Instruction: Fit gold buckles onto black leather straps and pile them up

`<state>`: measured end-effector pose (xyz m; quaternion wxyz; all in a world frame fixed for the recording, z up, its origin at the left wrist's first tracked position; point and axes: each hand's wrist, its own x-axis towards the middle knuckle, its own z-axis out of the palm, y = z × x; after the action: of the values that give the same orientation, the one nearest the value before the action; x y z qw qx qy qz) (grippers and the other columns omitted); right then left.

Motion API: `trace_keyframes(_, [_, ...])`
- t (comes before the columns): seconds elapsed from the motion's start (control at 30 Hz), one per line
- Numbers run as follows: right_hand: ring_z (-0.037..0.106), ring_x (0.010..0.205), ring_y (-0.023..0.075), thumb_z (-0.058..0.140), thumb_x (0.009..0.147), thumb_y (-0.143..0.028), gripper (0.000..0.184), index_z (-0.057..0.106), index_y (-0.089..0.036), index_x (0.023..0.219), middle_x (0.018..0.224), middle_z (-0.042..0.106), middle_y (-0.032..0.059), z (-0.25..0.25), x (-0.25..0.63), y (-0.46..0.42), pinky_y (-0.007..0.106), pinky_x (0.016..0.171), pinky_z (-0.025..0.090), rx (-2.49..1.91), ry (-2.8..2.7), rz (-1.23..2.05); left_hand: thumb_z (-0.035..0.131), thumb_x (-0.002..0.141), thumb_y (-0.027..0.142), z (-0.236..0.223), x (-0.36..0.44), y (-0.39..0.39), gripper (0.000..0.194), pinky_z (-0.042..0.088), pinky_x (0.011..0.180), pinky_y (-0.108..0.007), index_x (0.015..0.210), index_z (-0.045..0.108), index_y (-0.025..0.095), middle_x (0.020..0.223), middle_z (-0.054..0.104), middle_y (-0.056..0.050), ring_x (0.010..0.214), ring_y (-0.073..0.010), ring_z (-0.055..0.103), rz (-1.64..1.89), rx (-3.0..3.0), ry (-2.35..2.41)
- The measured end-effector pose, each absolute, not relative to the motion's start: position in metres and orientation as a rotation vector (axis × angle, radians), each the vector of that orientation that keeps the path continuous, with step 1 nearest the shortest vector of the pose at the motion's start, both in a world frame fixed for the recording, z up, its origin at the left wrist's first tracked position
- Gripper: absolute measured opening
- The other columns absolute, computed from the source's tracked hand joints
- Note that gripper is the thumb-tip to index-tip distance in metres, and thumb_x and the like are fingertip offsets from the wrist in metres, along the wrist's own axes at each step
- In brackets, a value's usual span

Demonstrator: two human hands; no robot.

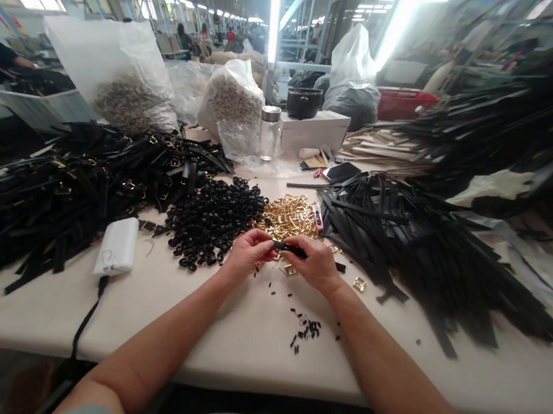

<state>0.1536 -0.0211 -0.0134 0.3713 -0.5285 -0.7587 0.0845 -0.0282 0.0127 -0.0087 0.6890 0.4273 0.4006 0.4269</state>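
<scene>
Both hands meet over the front of a pile of gold buckles (290, 213). Between them is a short black strap (289, 248). My left hand (248, 254) pinches its left end, and my right hand (316, 262) has its fingers closed round the other end. Whether a buckle sits on the strap is hidden by the fingers. To the left of the buckles is a heap of small black loops (215, 218). Long black straps (391, 240) lie fanned out at the right. A single gold buckle (359, 284) rests right of my right wrist.
Small black scraps (306, 331) lie near the table's front. A white power bank (117, 246) with a black cable sits at left, before a pile of buckled straps (77, 184). Farther back stand a glass bottle (271, 134), a white box (315, 132) and filled plastic bags (231, 102).
</scene>
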Motion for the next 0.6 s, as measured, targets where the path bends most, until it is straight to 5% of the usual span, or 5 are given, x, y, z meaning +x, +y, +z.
trace_keyframes(0.6, [0.058, 0.064, 0.0153, 0.062, 0.086, -0.036, 0.015, 0.066, -0.022, 0.081, 0.071, 0.065, 0.0008, -0.0086, 0.1478, -0.0214, 0.027, 0.061, 0.044, -1.226, -1.889, 0.427, 0.078, 0.064, 0.033, -0.0059, -0.0248, 0.006, 0.034, 0.046, 0.058, -0.022, 0.087, 0.059, 0.015, 0.069, 0.062, 0.002, 0.06, -0.0095, 0.059, 0.988, 1.039, 0.811])
